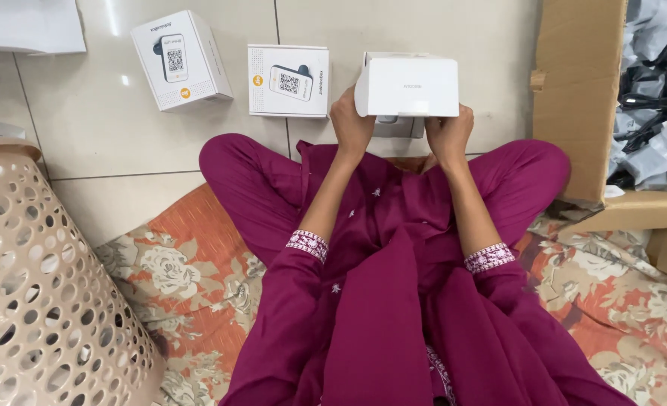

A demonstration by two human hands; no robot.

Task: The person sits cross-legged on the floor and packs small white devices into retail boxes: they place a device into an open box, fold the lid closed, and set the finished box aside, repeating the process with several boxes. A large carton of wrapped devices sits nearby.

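At the far left, beside us, a beige plastic basket (pixel 40 286) full of round holes is standing on the floor, and we are sitting cross-legged on a soft flowered cushion (pixel 183 271) laid over smooth, glossy tiles (pixel 85 143). Ahead on those tiles two white cardboard boxes are lying well apart from each other: a tilted one (pixel 181 60) and a flat square one (pixel 288 80), each printed with a small device.

Moving right, we are holding a plain white box (pixel 407 86) up in front of us, above our knees. Our left hand (pixel 350 124) is gripping its left lower edge and our right hand (pixel 449 134) its right lower edge, fingers curled closed against the smooth card. A grey part is hanging just beneath, half hidden. We are judging that it could slide out and drop onto the hard tiles, since we are pinching only the shell's edges.

Farther right, a big brown corrugated carton (pixel 577 98) is standing open, holding black cables in crinkly clear bags (pixel 656 90).
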